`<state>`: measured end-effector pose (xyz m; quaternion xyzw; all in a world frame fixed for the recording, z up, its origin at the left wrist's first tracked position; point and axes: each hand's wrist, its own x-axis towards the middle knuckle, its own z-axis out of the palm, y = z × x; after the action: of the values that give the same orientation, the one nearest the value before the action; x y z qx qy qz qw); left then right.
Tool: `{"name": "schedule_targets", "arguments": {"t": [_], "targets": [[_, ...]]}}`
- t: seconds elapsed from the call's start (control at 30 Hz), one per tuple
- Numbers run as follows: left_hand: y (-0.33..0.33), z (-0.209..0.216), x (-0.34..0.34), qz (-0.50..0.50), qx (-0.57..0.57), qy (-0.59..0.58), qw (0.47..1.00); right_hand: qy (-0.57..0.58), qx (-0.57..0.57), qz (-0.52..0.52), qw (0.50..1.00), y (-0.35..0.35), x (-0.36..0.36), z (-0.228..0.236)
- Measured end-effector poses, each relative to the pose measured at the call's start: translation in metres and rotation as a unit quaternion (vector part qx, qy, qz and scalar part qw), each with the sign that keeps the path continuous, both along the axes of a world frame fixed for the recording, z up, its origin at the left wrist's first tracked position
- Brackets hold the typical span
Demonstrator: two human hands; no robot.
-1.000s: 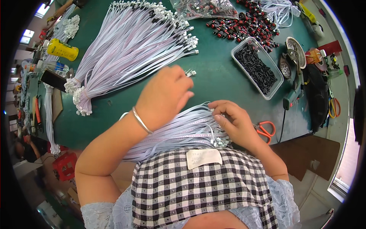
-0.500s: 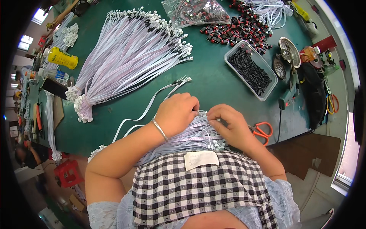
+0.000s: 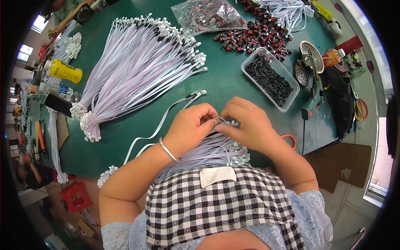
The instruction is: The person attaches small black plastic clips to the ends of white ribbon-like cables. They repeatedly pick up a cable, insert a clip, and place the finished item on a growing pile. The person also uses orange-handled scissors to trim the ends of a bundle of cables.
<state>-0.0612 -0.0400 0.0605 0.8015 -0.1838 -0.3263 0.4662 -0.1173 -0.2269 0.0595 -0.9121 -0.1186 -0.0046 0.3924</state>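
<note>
My left hand (image 3: pixel 192 125) and my right hand (image 3: pixel 249 126) meet just above the near table edge. Both sets of fingertips pinch a thin white cable (image 3: pixel 221 120), its wires curving between them. Under my wrists lies a thick bundle of white flat cables (image 3: pixel 208 151) with white connectors at the right end. To the left of my hands, separate white cables (image 3: pixel 152 130) trail over the green table; dark pieces sit near their connector ends. An orange-handled pair of scissors (image 3: pixel 290 141) shows only in part beside my right forearm.
A big fanned cable bundle (image 3: pixel 129 75) covers the far left. Farther right are a clear tub (image 3: pixel 263 94) of short black tubes, a pile of red-and-black parts (image 3: pixel 254 36), a plastic bag (image 3: pixel 208 18) and a green corded tool (image 3: pixel 308 111). A yellow bottle (image 3: pixel 65 71) stands left.
My right hand has moved up and left against my left hand, and the cable end is now between both. The scissors are more covered by my right arm. The whole view has shifted slightly.
</note>
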Motion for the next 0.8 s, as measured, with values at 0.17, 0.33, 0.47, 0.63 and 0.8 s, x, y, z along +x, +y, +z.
{"name": "schedule_targets", "arguments": {"t": [0.17,0.33,0.47,0.63,0.8], "targets": [[0.003,-0.003,0.0,-0.054,-0.032,-0.07,0.996,0.105,0.122,0.025,0.987,-0.01,0.001,-0.015],[0.007,-0.007,0.001,-0.021,-0.075,0.162,0.984,0.293,0.345,0.011,0.892,-0.024,-0.002,-0.023],[0.007,-0.009,0.001,-0.006,-0.107,0.179,0.978,0.072,0.128,-0.107,0.983,-0.066,0.01,-0.022],[-0.001,-0.011,0.008,0.049,-0.087,0.116,0.988,0.001,-0.033,-0.206,0.978,-0.106,0.035,-0.013],[0.001,-0.01,0.003,0.055,-0.09,0.128,0.986,0.041,-0.106,-0.166,0.98,-0.103,0.037,0.012]]}}
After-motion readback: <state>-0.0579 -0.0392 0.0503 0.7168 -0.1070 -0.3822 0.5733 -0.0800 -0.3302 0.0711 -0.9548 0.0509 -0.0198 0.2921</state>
